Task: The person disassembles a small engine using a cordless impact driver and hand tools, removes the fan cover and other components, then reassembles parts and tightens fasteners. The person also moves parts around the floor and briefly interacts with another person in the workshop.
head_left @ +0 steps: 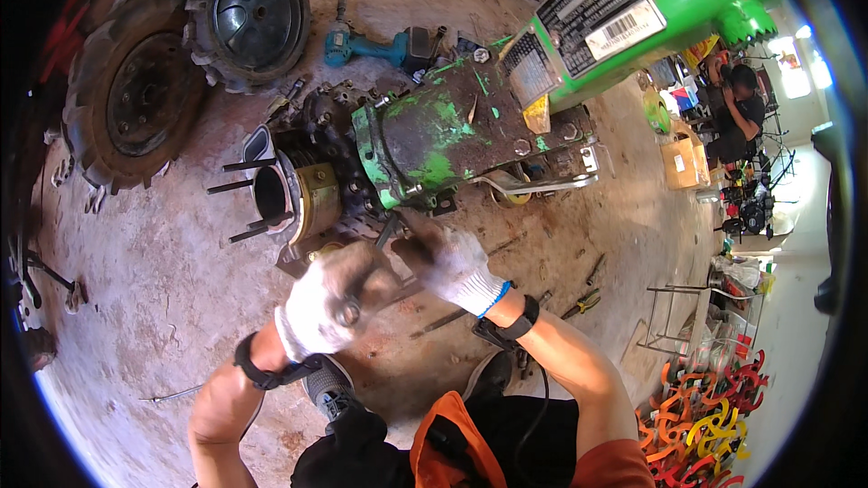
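Observation:
In front of me lies a greasy engine (330, 122) with a brass-coloured cylinder barrel (318, 194) and dark studs sticking out to the left. A worn green metal housing (443, 131) joins it on the right. My left hand (330, 303), in a white glove, is curled just below the barrel; a small round metal piece shows at its fingers, but motion smears what it holds. My right hand (452, 262), gloved too, reaches to the lower edge where engine and housing meet. Its dark fingertips are blurred, so their grip is unclear.
Two treaded wheels (258, 14) lie at the upper left. Beyond the engine sits a teal cordless impact wrench (371, 49). Pliers (581, 304) and other tools lie on the floor to the right. Red, orange and yellow curved parts (714, 425) are piled at the lower right. Another person (737, 113) works farther back.

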The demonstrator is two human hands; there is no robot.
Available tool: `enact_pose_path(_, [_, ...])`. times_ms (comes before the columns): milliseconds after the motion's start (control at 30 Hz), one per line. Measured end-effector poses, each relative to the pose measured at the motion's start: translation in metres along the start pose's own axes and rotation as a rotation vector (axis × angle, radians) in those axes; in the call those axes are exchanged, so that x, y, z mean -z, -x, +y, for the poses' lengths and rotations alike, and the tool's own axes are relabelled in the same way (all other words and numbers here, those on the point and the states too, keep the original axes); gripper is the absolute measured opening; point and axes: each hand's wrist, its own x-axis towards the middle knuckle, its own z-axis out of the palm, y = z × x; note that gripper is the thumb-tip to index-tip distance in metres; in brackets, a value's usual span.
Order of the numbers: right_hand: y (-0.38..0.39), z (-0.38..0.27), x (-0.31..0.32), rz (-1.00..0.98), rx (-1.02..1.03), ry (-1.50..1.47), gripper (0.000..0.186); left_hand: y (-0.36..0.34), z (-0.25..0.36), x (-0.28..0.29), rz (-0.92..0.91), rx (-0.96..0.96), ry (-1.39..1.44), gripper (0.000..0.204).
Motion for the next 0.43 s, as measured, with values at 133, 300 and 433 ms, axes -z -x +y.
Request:
enact_pose_path(133, [0.001, -0.002, -0.005, 0.006, -0.054, 0.003, 0.046, -0.018, 0.015, 0.033, -0.035, 0.368, 0.284, 0.023])
enact_pose_path(300, [0.000, 0.004, -0.007, -0.034, -0.083, 0.013, 0.045, -0.041, 0.021, 0.042, -0.069, 0.527, 0.296, 0.031])
enact_pose_path(433, [0.004, 0.006, -0.018, 0.024, -0.062, 0.032, 0.053, -0.040, 0.030, 0.042, -0.120, 0.465, 0.119, 0.026])
